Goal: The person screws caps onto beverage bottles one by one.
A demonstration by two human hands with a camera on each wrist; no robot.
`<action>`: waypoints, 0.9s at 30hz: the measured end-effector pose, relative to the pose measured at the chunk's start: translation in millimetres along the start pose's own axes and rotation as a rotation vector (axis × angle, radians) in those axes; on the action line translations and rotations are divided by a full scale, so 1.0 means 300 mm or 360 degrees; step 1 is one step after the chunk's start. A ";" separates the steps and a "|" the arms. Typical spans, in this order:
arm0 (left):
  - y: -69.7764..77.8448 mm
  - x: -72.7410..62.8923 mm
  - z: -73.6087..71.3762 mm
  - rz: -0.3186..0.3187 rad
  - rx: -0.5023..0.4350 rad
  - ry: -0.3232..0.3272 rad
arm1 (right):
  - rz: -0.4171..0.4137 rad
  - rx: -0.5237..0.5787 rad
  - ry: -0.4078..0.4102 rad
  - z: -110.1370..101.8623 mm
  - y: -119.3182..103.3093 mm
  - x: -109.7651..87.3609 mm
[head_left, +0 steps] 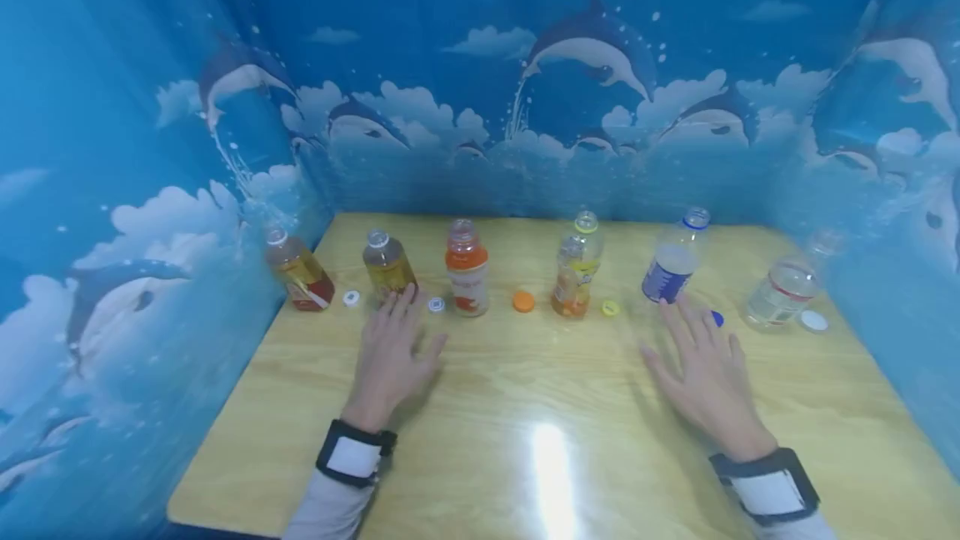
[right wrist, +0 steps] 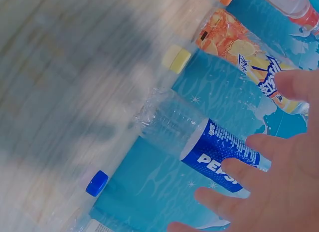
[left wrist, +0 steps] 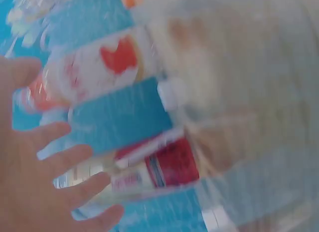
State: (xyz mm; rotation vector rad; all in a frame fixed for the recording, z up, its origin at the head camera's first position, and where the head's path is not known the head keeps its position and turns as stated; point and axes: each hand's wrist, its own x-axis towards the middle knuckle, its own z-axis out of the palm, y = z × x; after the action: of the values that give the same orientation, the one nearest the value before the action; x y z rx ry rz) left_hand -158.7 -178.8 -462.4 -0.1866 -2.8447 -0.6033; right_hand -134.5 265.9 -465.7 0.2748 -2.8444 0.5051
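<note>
Wood-grain table point(head_left: 480, 407) before a dolphin-print curtain point(head_left: 420, 32): both grips empty.
Left hand point(head_left: 393, 361) and right hand point(head_left: 701, 377), fingers apart, holding nothing, are near a gold-labelled bottle point(head_left: 387, 265) and an uncapped Pepsi bottle point(right wrist: 199, 147); steadying bottles low would likely prevent tipping. The Pepsi bottle, near a blue cap point(right wrist: 96, 183), looks empty; the other's contents cannot be told.

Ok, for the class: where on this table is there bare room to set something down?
The widest bare patch of table is in front, between the left hand and right hand. A smaller one lies behind the orange cap, between the orange bottle and yellow bottle. It is crowded just beyond the right hand, by the Pepsi bottle and blue cap.
</note>
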 end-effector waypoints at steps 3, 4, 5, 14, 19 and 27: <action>-0.052 -0.008 -0.066 -0.0227 -0.0120 0.0236 | -0.0002 0.0004 -0.0018 -0.003 -0.001 -0.014; -0.076 -0.004 -0.094 -0.0325 -0.0161 0.0344 | -0.0008 0.0004 -0.0025 -0.004 -0.001 -0.017; -0.102 0.005 -0.123 -0.0423 -0.0206 0.0459 | -0.0016 0.0009 -0.0025 -0.005 -0.002 -0.017; -0.366 0.203 -0.262 -0.0899 -0.0429 0.0745 | -0.0012 0.0030 -0.0188 0.002 -0.023 -0.013; -0.468 0.268 -0.227 -0.0910 -0.0555 0.0719 | -0.0027 0.0022 -0.0235 0.017 -0.090 -0.013; -0.485 0.314 -0.175 -0.0873 -0.0631 0.0758 | -0.0133 0.0044 -0.0259 0.043 -0.193 0.004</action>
State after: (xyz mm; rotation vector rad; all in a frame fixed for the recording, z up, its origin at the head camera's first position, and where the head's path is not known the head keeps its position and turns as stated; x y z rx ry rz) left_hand -264.4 -325.4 -448.4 0.6113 -2.2714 -1.1377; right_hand -125.3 207.6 -458.9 0.4580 -2.9690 0.5274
